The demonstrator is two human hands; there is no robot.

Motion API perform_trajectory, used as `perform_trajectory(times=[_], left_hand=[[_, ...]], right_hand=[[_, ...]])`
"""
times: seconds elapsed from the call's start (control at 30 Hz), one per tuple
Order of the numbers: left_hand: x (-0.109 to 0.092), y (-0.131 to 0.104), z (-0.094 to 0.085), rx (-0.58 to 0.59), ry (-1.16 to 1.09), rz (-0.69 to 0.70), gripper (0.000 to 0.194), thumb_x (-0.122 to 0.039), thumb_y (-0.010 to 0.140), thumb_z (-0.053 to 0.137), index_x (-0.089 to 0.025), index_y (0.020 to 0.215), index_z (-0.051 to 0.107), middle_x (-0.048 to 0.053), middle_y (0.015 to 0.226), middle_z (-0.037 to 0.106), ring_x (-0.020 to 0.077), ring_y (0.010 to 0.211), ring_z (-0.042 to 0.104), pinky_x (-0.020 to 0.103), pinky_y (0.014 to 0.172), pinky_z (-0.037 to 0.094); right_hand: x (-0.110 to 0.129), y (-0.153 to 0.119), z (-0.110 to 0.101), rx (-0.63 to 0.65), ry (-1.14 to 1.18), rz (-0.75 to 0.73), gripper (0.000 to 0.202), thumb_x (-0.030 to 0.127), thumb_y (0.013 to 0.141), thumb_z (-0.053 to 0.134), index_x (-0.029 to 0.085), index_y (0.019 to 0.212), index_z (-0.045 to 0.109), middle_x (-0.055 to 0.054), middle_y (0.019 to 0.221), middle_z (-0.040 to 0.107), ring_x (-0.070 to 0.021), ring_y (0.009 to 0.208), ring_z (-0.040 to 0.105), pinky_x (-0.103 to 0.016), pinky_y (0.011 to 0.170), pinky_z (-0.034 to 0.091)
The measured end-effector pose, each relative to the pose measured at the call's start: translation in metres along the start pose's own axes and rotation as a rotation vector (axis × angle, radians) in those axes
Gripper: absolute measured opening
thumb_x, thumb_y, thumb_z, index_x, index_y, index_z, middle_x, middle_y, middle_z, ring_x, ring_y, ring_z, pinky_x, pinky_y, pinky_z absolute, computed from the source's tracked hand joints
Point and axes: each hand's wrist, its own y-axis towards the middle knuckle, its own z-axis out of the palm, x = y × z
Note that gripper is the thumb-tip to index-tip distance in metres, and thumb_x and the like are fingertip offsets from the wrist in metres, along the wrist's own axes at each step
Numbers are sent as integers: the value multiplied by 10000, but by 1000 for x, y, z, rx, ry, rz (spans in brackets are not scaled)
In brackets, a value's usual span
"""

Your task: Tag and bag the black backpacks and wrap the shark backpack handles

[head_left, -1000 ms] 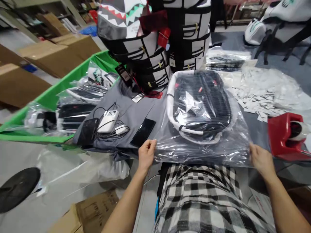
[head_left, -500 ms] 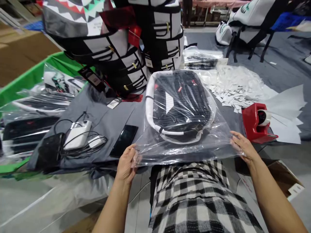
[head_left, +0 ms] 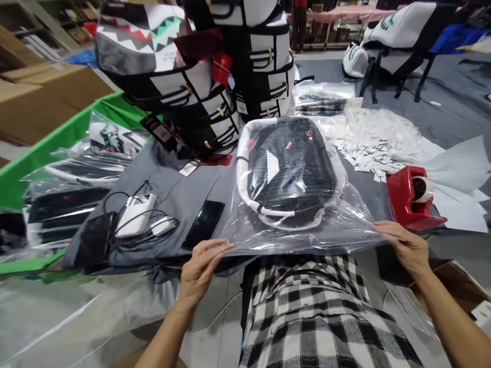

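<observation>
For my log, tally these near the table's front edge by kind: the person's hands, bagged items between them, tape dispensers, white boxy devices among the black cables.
Bare left hand and bare right hand: 2
Clear plastic bag with black-and-white ribbed fabric item inside: 1
Red tape dispenser: 1
Larger white boxy device and smaller white boxy device: 2
Total: 6

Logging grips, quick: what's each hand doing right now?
Left hand: closed, pinching the near left corner of the clear plastic bag.
Right hand: closed, pinching the bag's near right corner.
</observation>
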Motion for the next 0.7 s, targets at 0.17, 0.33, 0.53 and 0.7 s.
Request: perform_trajectory(times=[0.17, 0.33, 0.53, 0.7], left_hand=[[-17, 11, 25, -397, -363, -317, 378, -564, 868, 647, -205, 878, 768, 81, 949, 787, 264, 943, 725, 421, 903, 565], [-6, 38, 53, -561, -531, -535, 466, -637, 823, 626, -174, 792, 660, -32, 476, 605, 139, 396, 555, 252, 461, 467], [-16, 64, 57, -580, -192, -464, 410, -551, 914, 527, -171, 961, 675, 49, 784, 717, 183, 648, 662, 321, 651, 533], [-68, 71, 70, -297, 331, 154, 378, -509, 886, 653, -239, 1151, 657, 124, 1253, 664, 319, 1274, 526, 520, 1152, 275]], right_hand=[[7, 17, 29, -287, 211, 162, 456, 650, 886, 591, 228, 750, 697, -56, 739, 730, -263, 810, 720, -428, 858, 562], [11, 42, 62, -397, 102, 324, 551, 751, 847, 539, 212, 800, 643, 33, 476, 525, -160, 415, 506, -295, 477, 438], [17, 49, 74, -421, 125, 342, 543, 751, 858, 504, 215, 865, 588, 65, 475, 467, -129, 356, 420, -270, 384, 345], [16, 46, 71, -421, 159, 352, 508, 723, 862, 530, 218, 867, 580, 73, 472, 467, -114, 351, 417, -252, 376, 333]])
